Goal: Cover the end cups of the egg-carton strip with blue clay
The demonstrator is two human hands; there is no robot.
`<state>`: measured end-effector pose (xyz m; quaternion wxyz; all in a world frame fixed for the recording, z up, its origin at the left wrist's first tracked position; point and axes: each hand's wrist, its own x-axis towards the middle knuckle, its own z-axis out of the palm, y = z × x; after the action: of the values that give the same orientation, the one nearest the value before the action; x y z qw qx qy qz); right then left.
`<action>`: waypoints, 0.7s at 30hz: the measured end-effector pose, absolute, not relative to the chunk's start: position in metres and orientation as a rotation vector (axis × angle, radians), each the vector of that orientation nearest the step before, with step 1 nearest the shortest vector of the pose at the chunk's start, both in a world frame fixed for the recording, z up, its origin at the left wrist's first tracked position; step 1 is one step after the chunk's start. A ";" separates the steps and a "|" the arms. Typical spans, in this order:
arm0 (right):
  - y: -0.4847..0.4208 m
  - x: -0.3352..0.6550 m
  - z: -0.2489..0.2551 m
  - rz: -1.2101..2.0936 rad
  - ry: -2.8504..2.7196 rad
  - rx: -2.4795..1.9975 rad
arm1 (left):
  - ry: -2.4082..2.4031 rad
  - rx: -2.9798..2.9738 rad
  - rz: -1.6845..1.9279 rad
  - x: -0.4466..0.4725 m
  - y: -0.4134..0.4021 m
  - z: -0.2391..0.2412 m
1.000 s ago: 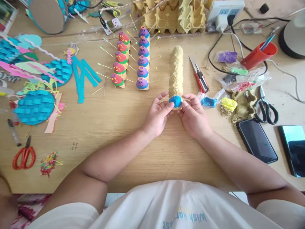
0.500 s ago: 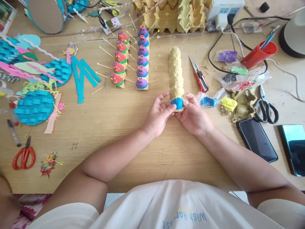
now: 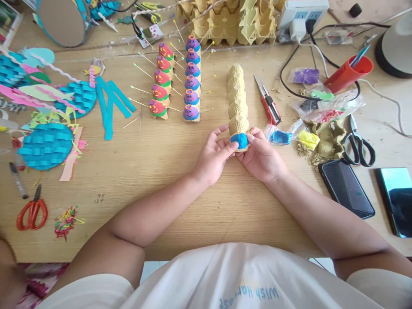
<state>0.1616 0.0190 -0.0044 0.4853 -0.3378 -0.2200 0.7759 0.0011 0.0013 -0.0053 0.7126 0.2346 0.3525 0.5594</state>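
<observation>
A row of bare egg-carton cups [image 3: 237, 101] lies on the wooden table [image 3: 154, 163], running away from me. A lump of blue clay [image 3: 239, 140] covers its nearest cup. My left hand [image 3: 213, 155] pinches the clay from the left with thumb and fingers. From the right, my right hand [image 3: 260, 155] presses its fingers against the same clay and cup. Left of the strip stand two rows of painted cups, a red and green row [image 3: 160, 81] and a purple row [image 3: 192, 81], with pins sticking out.
A red box cutter [image 3: 268, 102] lies right of the strip. Bags of blue [image 3: 280, 137] and yellow clay [image 3: 308, 139], scissors [image 3: 358, 143], two phones [image 3: 346, 189], a red cup [image 3: 349, 74] and cables fill the right. Blue paper fish [image 3: 46, 145] and red scissors [image 3: 32, 211] lie left. Egg trays [image 3: 231, 21] stand at the back.
The blue clay has been pushed further down over the nearest cup. Both hands have shifted slightly closer around it.
</observation>
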 end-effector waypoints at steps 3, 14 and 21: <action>0.019 0.161 -0.006 1.877 -0.539 -0.838 | 0.778 0.527 1.239 0.001 0.001 -0.005; 0.020 0.162 -0.005 1.887 -0.546 -0.830 | 0.814 0.517 1.221 0.000 -0.001 -0.006; 0.020 0.162 -0.005 1.890 -0.551 -0.811 | 0.835 0.480 1.217 -0.001 0.001 -0.004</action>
<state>0.1620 0.0199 -0.0050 0.4848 -0.3333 -0.2261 0.7764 -0.0012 0.0005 -0.0043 0.7137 0.2165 0.3769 0.5493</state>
